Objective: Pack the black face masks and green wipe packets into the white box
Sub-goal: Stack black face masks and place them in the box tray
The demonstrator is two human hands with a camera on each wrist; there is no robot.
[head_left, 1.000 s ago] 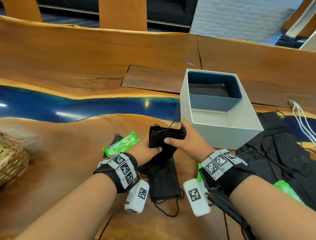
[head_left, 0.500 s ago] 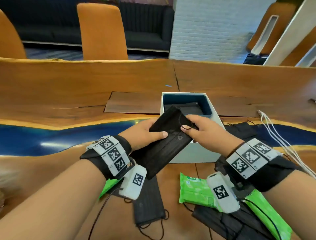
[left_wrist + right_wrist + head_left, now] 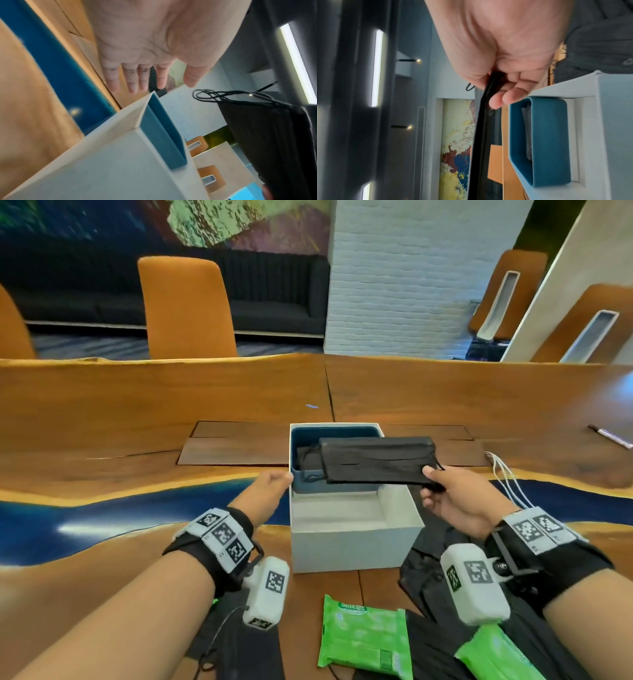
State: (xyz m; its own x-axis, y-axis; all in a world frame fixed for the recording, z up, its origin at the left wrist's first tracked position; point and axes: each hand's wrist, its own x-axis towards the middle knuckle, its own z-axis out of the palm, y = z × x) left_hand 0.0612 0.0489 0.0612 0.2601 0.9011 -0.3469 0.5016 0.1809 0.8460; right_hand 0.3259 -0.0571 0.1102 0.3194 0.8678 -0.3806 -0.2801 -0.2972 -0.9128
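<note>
You have one white box [image 3: 356,546], two green wipe packets in view, one black face mask in your grip, and a heap of further black masks [image 3: 431,573] too tangled to count. The first wipe packet [image 3: 363,637] lies flat on the surface [image 3: 102,419] in front of the box; the second wipe packet [image 3: 496,652] lies to its right, resting on the mask heap, partly hidden behind your right wrist camera. Another dark mask [image 3: 239,648] lies under your left forearm.

The held mask [image 3: 376,460] is flat, pleated, matte black, stretched sideways above the far half of the box, with its ear loops bunched at the end away from your grip. Your right hand [image 3: 459,501] pinches its right end, thumb on one face and fingers [image 3: 508,97] curled against the other.

Your left hand [image 3: 267,487] hovers beside the box's left wall near the rim, holding nothing; its fingers [image 3: 133,79] are straight and close together.

The box stands open. Its far half holds a blue inner tray [image 3: 308,484] with dark masks already lying inside; the near half shows bare white walls and floor
</note>
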